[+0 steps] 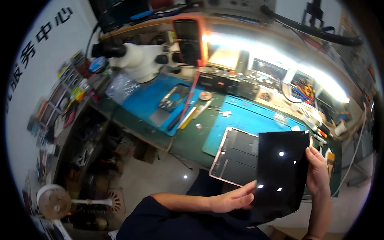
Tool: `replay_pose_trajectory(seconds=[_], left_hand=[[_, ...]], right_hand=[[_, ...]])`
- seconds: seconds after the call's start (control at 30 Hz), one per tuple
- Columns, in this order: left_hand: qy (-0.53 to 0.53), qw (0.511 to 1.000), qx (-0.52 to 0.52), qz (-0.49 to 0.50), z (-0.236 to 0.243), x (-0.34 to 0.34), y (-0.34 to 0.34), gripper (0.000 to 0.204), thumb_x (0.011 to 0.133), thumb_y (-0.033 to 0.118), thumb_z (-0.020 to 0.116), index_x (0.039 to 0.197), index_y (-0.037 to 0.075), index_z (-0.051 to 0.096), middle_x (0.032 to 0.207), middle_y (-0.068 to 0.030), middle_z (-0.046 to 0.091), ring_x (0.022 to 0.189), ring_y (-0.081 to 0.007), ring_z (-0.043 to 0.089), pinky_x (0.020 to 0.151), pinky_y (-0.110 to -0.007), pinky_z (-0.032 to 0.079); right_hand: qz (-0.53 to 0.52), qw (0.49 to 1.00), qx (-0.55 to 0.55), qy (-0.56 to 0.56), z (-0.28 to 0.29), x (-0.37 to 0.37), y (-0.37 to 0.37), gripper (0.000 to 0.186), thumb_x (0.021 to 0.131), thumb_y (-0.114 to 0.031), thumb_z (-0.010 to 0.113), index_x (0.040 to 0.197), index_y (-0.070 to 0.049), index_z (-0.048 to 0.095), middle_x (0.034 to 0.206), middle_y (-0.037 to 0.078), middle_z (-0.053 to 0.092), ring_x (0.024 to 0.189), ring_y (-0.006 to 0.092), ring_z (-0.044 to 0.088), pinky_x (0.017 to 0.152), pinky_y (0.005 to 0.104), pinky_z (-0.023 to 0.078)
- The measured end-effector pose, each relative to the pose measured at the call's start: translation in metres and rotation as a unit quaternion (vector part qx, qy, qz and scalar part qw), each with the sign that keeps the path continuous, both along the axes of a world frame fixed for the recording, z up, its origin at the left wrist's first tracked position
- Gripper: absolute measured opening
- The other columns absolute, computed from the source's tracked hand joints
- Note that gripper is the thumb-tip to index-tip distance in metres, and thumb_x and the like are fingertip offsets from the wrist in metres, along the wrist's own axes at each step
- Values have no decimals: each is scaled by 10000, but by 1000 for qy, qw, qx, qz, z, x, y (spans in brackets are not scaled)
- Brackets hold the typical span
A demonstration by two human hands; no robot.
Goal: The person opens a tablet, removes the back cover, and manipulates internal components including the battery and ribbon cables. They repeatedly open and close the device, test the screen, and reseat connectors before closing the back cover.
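Observation:
A black glossy screen panel (283,168) is held raised and tilted at the lower right. My right hand (318,170) grips its right edge with the fingers and thumb. My left hand (234,200) is at the panel's lower left edge, fingers extended and partly hidden behind it; whether they grip it is unclear. Behind the panel, an opened tablet body (238,156) with a pinkish rim and dark battery cells lies over the front edge of a light blue mat (212,140), partly hidden by the panel.
A microscope (138,62), orange-cased meter (187,42) and second blue mat (138,100) with a metal part (174,98) stand or lie at the back left. Loose tools (190,117) lie mid-bench. A cluttered shelf (68,104) lines the left wall; a fan (54,202) is below.

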State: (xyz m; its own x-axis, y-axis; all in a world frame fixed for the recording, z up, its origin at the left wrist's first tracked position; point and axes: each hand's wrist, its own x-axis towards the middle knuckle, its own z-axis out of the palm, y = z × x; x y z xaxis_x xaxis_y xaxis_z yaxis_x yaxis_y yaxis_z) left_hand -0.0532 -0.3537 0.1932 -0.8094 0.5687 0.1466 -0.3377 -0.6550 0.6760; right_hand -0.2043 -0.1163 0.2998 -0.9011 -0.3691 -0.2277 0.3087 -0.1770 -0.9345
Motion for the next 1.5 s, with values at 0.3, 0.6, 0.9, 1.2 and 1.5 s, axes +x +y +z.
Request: replay_pose_trajectory(seconds=[0.3, 0.6, 0.9, 1.2, 1.5], left_hand=[[-160, 909, -73, 377, 16, 113, -151, 446, 1029, 128, 564, 1439, -13, 462, 1339, -158, 618, 1204, -282, 632, 1006, -433, 548], [-81, 709, -157, 683, 33, 97, -416, 391, 985, 152, 652, 1344, 30, 556, 1290, -111, 654, 1169, -273, 644, 1027, -458, 526], [-102, 781, -147, 598, -13, 9, -668, 323, 1006, 134, 631, 1289, -20, 603, 1229, -132, 686, 1132, -268, 652, 1017, -401, 527], [-188, 767, -317, 526, -22, 13, -614, 567, 1043, 390, 596, 1465, 32, 471, 1226, -88, 578, 1174, -228, 581, 993, -371, 485], [-210, 682, -364, 599, -70, 25, -631, 622, 1043, 362, 594, 1505, -18, 421, 1458, -168, 504, 1339, -278, 515, 1124, -376, 441]], right_hand=[[225, 973, 39, 14, 2, 18, -131, 425, 1090, -284, 488, 1416, -11, 479, 1290, 147, 648, 1170, 245, 631, 998, 388, 512], [221, 973, 60, 23, -5, 12, -95, 408, 1083, -274, 508, 1402, -21, 504, 1211, 145, 686, 1108, 210, 659, 990, 352, 511], [27, 989, 108, 102, -25, 29, 44, 409, 1068, -262, 540, 1396, -18, 518, 1158, 114, 700, 1083, 189, 655, 984, 342, 497], [-156, 881, 403, 192, -60, 22, 127, 248, 983, -161, 641, 1174, -12, 691, 1016, 83, 737, 892, 143, 686, 800, 293, 535], [-151, 685, 591, 398, -58, -29, 100, 142, 932, -150, 664, 1040, -72, 713, 952, 108, 729, 796, 270, 707, 693, 370, 532]])
